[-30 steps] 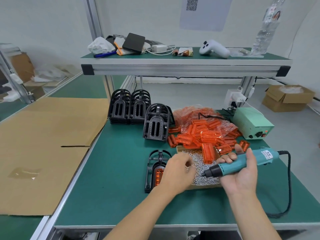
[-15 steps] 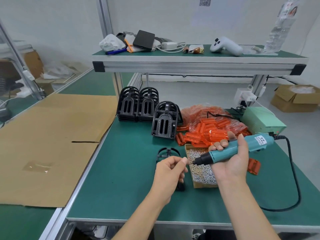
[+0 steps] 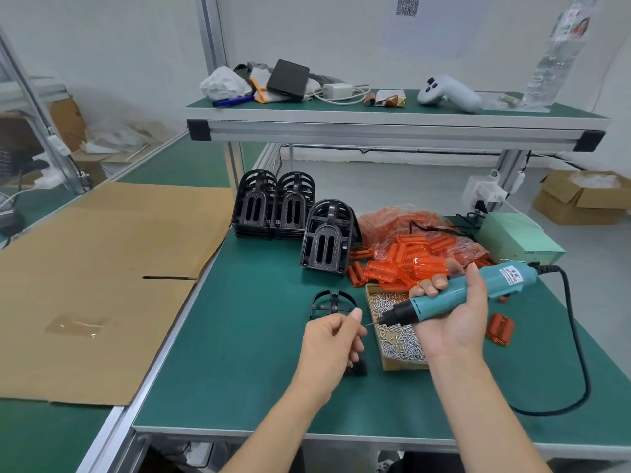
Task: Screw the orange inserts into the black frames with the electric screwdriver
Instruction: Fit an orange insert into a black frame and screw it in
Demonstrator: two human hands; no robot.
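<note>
My right hand (image 3: 450,319) grips the teal electric screwdriver (image 3: 478,288), its bit pointing left over the cardboard tray of screws (image 3: 396,363). My left hand (image 3: 333,339) hovers just left of the bit, thumb and forefinger pinched together; a small screw between them cannot be made out. Under that hand lies a black frame (image 3: 329,300) on the green mat, mostly hidden. A heap of orange inserts (image 3: 403,264) sits behind the tray, one loose insert (image 3: 500,329) to the right. Stacks of black frames (image 3: 273,206) and one more stack (image 3: 326,240) stand further back.
A green power supply (image 3: 519,238) sits at the back right, its black cable (image 3: 580,353) looping across the mat's right side. Flat cardboard (image 3: 92,268) covers the bench on the left. An upper shelf (image 3: 375,126) with clutter overhangs the rear.
My left hand left the screw tray and rose, fingers pinched, toward the screwdriver bit. My right hand lifted the screwdriver and brought its bit close to my left fingers. The camera view shifted.
</note>
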